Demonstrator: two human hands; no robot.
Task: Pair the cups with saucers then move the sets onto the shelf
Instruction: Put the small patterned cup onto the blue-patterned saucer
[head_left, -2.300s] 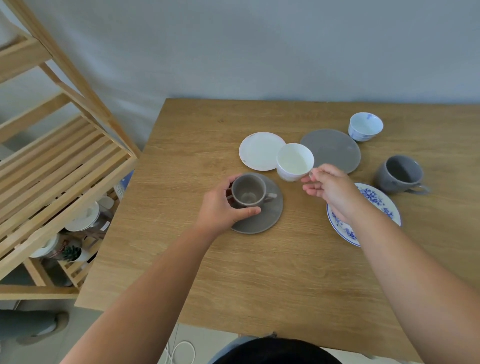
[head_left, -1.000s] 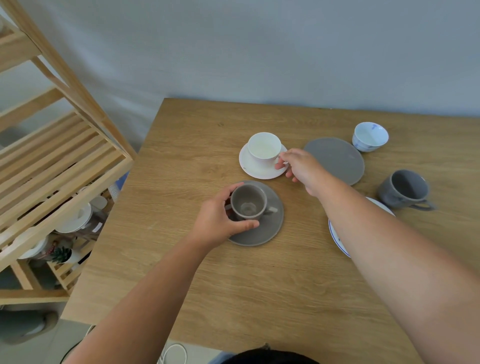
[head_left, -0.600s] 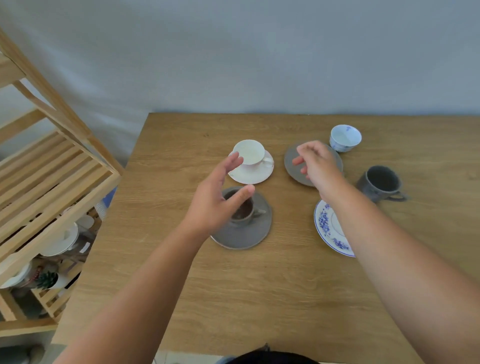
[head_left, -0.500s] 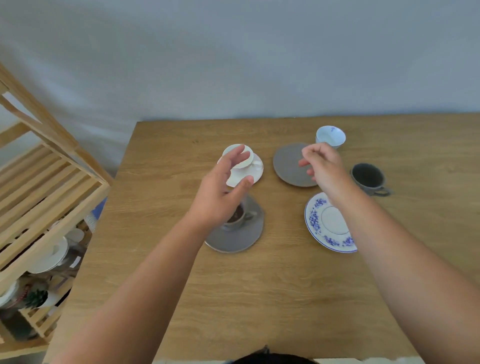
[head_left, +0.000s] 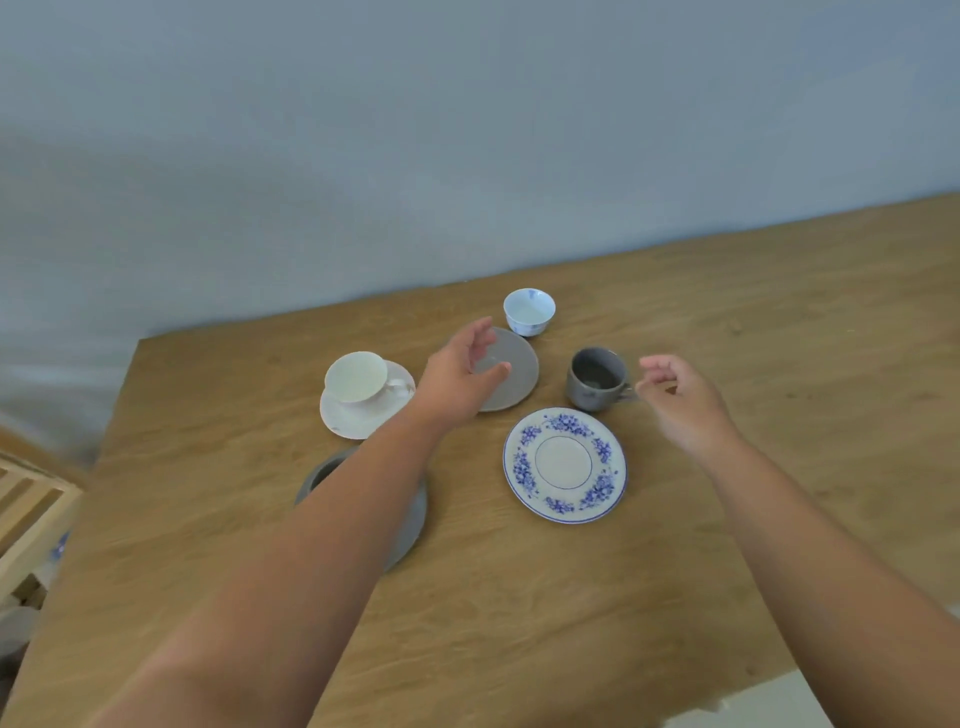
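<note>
A white cup stands on a white saucer. My left forearm hides most of a dark grey saucer and the cup on it. My left hand hovers open over the left edge of a bare grey saucer. A grey mug stands to its right, handle pointing right. My right hand is open, fingers curled, just right of that handle, holding nothing. A blue-and-white saucer lies in front. A small blue-and-white cup stands at the back.
All of it sits on a wooden table against a grey wall. A corner of the wooden slatted shelf shows at the far left, below the table's edge.
My left hand left the grey cup set and moved right over the bare grey saucer. My right hand let go of the white cup on its saucer and moved to the grey mug's handle.
</note>
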